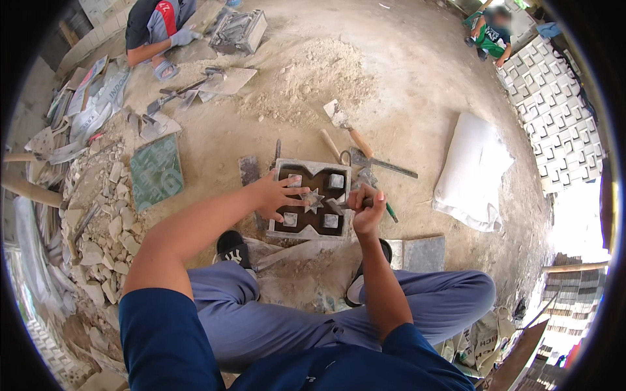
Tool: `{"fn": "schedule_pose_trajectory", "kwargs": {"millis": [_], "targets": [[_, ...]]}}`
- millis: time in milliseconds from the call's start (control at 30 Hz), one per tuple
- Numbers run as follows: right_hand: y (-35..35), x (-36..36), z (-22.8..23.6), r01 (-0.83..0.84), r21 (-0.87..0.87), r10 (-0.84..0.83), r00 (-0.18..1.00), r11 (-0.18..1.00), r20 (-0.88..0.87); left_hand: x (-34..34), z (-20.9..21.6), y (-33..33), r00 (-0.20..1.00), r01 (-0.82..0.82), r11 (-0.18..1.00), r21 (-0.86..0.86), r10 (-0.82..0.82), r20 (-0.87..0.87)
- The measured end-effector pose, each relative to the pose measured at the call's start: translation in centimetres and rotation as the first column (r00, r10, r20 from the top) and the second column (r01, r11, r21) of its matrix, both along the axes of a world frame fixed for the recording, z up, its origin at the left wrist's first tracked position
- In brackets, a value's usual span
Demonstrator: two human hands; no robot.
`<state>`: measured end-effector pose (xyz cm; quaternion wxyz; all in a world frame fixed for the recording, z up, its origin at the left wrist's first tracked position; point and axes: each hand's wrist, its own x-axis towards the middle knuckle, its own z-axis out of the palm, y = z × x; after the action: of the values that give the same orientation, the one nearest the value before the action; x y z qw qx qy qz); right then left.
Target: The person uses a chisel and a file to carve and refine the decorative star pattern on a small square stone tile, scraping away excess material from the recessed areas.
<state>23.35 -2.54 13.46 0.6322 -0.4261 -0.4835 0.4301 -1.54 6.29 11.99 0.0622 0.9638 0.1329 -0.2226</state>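
A grey rectangular block mould (347, 174) lies on the ground before my crossed legs. Inside are several square pegs and a star-shaped core (313, 201), with dark brown material around them. My left hand (279, 195) reaches over the mould's left side, fingers spread, holding nothing. At the right rim, my right hand (367, 201) is closed around a small tool with a grey blade (336, 206); the blade points inward over the mould near the star. Its handle is mostly hidden by my fingers. A green stick-like tool (392, 212) lies beside that hand.
Beyond the mould lie a trowel (360, 142) and a flat metal bar (391, 166). Rubble (98, 251) and a green board (156, 171) are left, a white sack (471, 176) right. A gloved co-worker (156, 36) squats far left; another person (490, 38) sits by stacked blocks (554, 107).
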Motion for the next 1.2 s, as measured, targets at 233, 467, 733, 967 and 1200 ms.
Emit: {"fn": "schedule_pose_trajectory", "kwargs": {"millis": [233,467,733,967,1200], "targets": [[-0.4,-0.1,1.8,-0.131,0.061,0.137,0.985,0.989,-0.109,-1.3,-0.3,-0.4,0.999,-0.022,1.0,-0.003,0.022,-0.045],[0.5,0.2,2.7,-0.185,-0.084,0.168,0.97,0.979,-0.176,-1.5,0.0,-0.6,0.996,-0.063,0.996,-0.055,0.059,-0.074],[0.9,0.0,2.1,-0.204,0.037,0.207,0.97,0.978,-0.131,-0.6,0.0,0.1,0.995,-0.056,0.995,-0.086,0.049,-0.087],[0.2,-2.6,3.9,0.036,-0.167,0.01,0.963,0.985,0.269,-1.6,0.1,-0.2,0.993,-0.089,0.991,-0.096,0.08,-0.089],[0.1,-1.4,1.3,0.117,-0.186,-0.091,0.986,0.976,0.143,-0.6,0.6,0.0,0.993,-0.045,0.996,-0.072,0.036,-0.114]]}}
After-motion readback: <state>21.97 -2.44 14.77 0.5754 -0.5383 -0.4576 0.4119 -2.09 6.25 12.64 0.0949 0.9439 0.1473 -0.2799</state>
